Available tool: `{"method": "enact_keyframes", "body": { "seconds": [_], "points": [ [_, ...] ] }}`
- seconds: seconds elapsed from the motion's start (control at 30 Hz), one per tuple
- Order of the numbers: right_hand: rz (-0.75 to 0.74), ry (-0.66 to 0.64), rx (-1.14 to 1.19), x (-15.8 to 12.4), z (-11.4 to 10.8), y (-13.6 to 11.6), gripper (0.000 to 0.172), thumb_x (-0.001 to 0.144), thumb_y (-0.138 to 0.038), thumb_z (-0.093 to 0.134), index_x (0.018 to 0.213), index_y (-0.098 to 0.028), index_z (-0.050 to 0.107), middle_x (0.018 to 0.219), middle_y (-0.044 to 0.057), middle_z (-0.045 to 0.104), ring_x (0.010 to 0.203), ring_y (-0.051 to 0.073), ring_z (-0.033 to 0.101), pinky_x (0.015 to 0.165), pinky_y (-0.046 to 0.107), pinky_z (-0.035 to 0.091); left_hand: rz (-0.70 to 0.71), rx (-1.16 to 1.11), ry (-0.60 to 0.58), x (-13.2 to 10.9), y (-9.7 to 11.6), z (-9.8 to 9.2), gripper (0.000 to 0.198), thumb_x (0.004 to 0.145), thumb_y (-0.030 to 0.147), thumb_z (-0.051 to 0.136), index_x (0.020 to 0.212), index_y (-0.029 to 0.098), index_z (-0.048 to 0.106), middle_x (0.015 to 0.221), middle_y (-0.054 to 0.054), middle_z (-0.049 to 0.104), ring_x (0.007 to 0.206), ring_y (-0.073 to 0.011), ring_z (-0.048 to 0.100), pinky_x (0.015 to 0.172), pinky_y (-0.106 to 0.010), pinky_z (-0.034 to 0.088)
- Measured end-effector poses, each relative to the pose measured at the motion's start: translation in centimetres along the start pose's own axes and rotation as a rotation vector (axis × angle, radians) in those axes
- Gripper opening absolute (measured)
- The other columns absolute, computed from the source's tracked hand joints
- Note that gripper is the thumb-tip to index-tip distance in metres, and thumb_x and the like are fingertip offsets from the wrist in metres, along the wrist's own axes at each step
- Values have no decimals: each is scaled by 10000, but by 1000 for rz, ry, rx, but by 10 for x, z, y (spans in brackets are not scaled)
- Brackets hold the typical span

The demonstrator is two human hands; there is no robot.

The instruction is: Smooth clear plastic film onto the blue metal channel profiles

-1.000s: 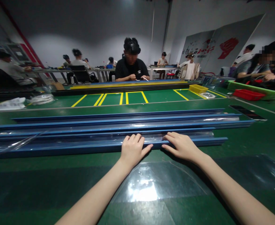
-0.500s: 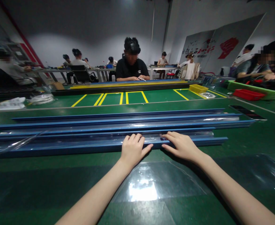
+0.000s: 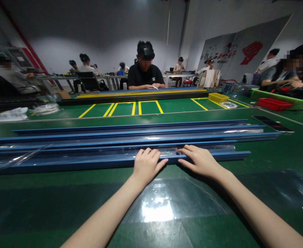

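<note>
A long blue channel strip (image 3: 89, 163) lies crosswise in front of me, lined with clear plastic film (image 3: 120, 152). My left hand (image 3: 146, 163) rests over its near rim, fingers on the film and thumb stretched to the right along the rim. To its right, my right hand (image 3: 199, 160) reaches over the same strip. Its fingers extend left, with the thumb apart from them at the near rim. A small dark spot (image 3: 179, 152) shows by the right fingertips; I cannot make out what it is. Both hands are open, and their fingertips are partly hidden inside the channel.
More blue channel strips (image 3: 208, 137) lie just behind. Clear plastic sheet (image 3: 192, 203) covers part of the green table (image 3: 110, 213) near me. A phone (image 3: 272, 124), a yellow bin (image 3: 218, 97) and a red bin (image 3: 274, 104) are at right. A co-worker (image 3: 146, 74) sits opposite.
Almost nothing differs. Both hands stay on the near strip, with only a very slight shift of the left fingers.
</note>
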State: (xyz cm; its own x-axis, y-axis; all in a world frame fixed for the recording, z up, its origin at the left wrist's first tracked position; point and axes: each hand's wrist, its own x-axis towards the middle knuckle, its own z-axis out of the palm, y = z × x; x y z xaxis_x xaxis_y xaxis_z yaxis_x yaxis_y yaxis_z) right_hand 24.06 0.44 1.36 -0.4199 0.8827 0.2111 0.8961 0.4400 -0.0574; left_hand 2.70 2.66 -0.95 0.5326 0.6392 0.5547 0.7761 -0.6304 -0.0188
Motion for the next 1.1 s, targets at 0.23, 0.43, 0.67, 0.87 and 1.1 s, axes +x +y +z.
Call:
{"method": "enact_keyframes", "body": {
  "seconds": [0.23, 0.43, 0.67, 0.87, 1.1],
  "points": [
    [-5, 8, 14, 0, 1, 0, 401, 820, -433, 357, 1101, -207, 531, 1021, 75, 573, 936, 177, 526, 770, 298, 419, 8, -90, -24, 1, -1, -2, 282, 831, 411, 410, 853, 203, 599, 950, -35, 644, 798, -162, 544, 687, -313, 335],
    [-1, 9, 11, 0, 1, 0, 399, 821, -435, 352, 1094, -208, 534, 1023, 72, 575, 934, 179, 528, 760, 298, 422, -5, -105, -76, 3, -2, -4, 266, 821, 413, 431, 899, 216, 591, 994, -11, 640, 786, -157, 550, 672, -306, 337],
    [7, 3, 11, 0, 1, 0, 417, 822, -436, 346, 1118, -197, 518, 1050, 76, 565, 952, 185, 521, 785, 309, 420, -13, -92, -81, 3, -2, -4, 278, 823, 416, 426, 924, 210, 584, 992, -7, 641, 780, -163, 547, 681, -308, 334],
    [22, 1, 14, -1, 0, -1, 431, 823, -442, 343, 1136, -197, 509, 1070, 73, 552, 963, 185, 520, 788, 301, 422, -20, -70, -68, 1, 0, -3, 282, 827, 421, 419, 925, 206, 573, 964, 4, 644, 782, -161, 542, 684, -311, 324],
    [18, 17, 29, -1, 0, -1, 422, 816, -441, 358, 1125, -202, 518, 1067, 72, 551, 967, 184, 515, 786, 299, 426, 3, 38, -17, 0, 1, 1, 327, 833, 440, 380, 804, 176, 572, 787, -27, 627, 731, -176, 522, 642, -315, 296]
  ]
}}
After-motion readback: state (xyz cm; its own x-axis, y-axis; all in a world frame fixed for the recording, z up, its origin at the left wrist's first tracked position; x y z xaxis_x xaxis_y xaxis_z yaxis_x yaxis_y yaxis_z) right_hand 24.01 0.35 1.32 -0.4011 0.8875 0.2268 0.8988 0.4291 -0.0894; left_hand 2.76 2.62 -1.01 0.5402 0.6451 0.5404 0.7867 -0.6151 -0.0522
